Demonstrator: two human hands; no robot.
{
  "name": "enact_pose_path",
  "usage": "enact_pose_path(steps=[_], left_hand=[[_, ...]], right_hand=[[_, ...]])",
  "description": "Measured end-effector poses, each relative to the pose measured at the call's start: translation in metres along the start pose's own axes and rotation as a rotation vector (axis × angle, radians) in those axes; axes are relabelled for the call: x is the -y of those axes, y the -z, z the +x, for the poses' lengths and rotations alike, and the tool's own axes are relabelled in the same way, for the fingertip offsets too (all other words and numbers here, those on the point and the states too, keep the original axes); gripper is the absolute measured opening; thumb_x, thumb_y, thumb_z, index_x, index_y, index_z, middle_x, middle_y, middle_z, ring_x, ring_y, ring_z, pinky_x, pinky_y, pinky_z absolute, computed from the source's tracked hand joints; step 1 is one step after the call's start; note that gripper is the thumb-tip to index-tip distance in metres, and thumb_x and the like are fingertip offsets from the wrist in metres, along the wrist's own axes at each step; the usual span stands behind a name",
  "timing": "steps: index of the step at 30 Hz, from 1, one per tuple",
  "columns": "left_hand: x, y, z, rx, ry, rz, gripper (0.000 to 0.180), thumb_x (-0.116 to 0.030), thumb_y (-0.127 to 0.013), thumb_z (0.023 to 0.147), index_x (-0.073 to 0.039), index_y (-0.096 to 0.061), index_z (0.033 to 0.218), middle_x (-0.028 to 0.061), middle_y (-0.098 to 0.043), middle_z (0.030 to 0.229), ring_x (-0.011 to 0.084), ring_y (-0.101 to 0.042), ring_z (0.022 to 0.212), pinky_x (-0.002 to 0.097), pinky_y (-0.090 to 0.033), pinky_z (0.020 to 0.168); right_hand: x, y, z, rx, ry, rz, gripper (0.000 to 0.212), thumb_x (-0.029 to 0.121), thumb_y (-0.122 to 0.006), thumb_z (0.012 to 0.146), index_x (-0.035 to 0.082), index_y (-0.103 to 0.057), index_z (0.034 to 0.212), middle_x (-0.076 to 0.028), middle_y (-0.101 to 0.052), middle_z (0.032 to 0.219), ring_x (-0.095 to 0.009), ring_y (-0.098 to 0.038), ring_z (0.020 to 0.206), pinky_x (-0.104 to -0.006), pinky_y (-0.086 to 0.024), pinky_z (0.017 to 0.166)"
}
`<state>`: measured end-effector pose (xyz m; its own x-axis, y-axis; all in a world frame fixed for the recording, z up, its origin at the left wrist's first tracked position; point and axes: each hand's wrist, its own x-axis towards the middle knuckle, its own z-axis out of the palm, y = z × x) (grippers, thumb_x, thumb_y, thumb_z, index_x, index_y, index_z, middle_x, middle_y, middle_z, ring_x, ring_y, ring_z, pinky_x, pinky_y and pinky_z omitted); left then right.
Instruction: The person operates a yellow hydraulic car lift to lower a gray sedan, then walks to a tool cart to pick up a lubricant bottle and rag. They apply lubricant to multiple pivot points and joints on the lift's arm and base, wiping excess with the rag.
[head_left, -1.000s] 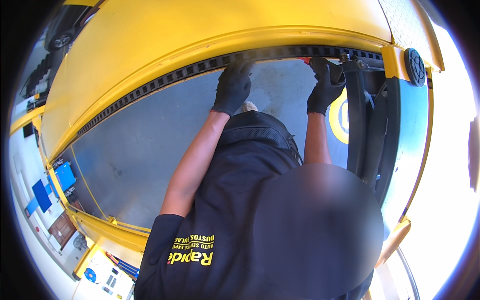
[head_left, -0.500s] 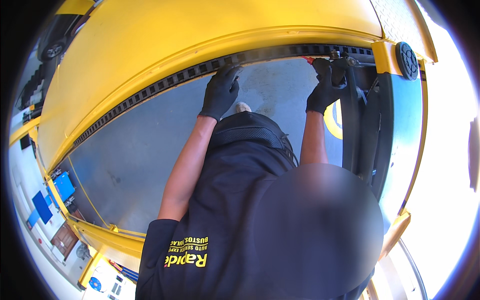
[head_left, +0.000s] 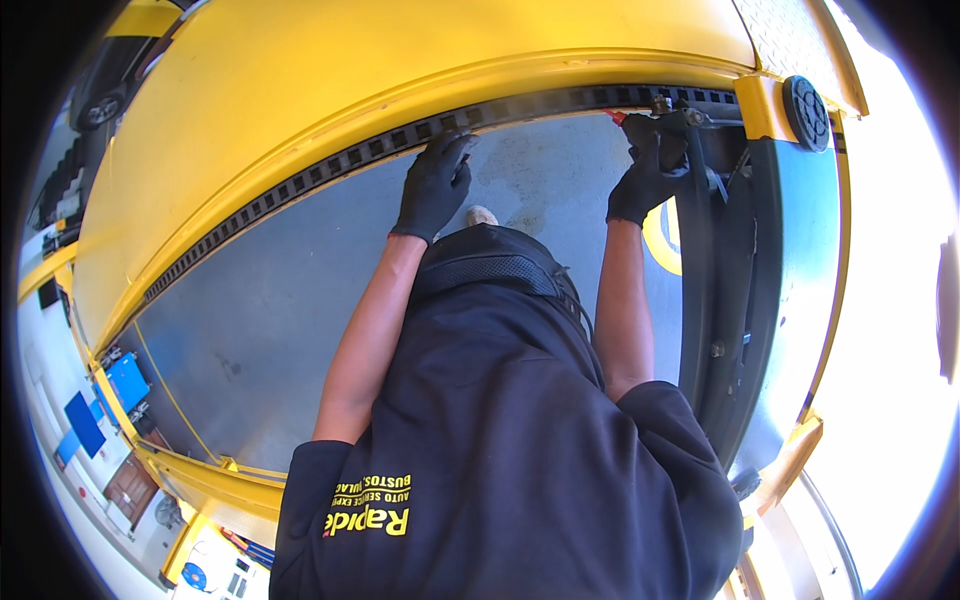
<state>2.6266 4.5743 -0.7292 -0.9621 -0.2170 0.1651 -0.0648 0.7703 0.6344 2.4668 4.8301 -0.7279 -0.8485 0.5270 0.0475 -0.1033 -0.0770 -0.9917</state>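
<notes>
Head view, red piece: the red piece [head_left: 615,115] sits at the near edge of the slotted rail [head_left: 372,150], toward the rail's right end; the rest is hidden.
Rail: runs along the near edge of the yellow platform [head_left: 420,45].
Right grip: right hand [head_left: 648,175] looks curled round the red piece, just beside the bolted fitting [head_left: 660,105] and dark beam [head_left: 700,270].
Left grip: left hand [head_left: 435,180], fingers bent at the rail's near edge; can't tell if it holds anything.
Technique at fitting: I'd use small, steady moves, knuckles clear of the beam; square up before adding force.
Technique at rail: left works best as a brace, fingertips out of the slots (pinch risk).
Left arm: slants up and right, hand roughly in line.
Right arm: near upright, hand tipped slightly right.
</notes>
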Motion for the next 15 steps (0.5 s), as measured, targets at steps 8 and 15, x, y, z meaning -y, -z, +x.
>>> enact_pose_path(steps=[8,15], left_hand=[[-0.002,0.003,0.002,0.018,0.0,-0.027,0.042,-0.005,-0.065,0.089,-0.012,-0.064,0.13,0.013,-0.065,0.131,0.036,-0.067,0.115,0.0447,-0.056,0.097],[-0.012,0.014,0.0,-0.078,-0.024,0.083,0.042,-0.005,-0.065,0.091,-0.01,-0.064,0.133,0.0149,-0.064,0.133,0.0365,-0.066,0.118,0.0446,-0.055,0.101]], right_hand=[[-0.004,-0.003,-0.01,0.1,-0.042,-0.038,0.046,0.014,-0.08,0.093,-0.002,-0.055,0.128,-0.013,-0.065,0.116,-0.02,-0.07,0.09,-0.032,-0.061,0.07],[-0.003,-0.013,-0.035,0.221,-0.106,-0.038,0.049,0.015,-0.08,0.093,-0.004,-0.053,0.129,-0.015,-0.065,0.114,-0.02,-0.069,0.087,-0.0309,-0.059,0.069]])
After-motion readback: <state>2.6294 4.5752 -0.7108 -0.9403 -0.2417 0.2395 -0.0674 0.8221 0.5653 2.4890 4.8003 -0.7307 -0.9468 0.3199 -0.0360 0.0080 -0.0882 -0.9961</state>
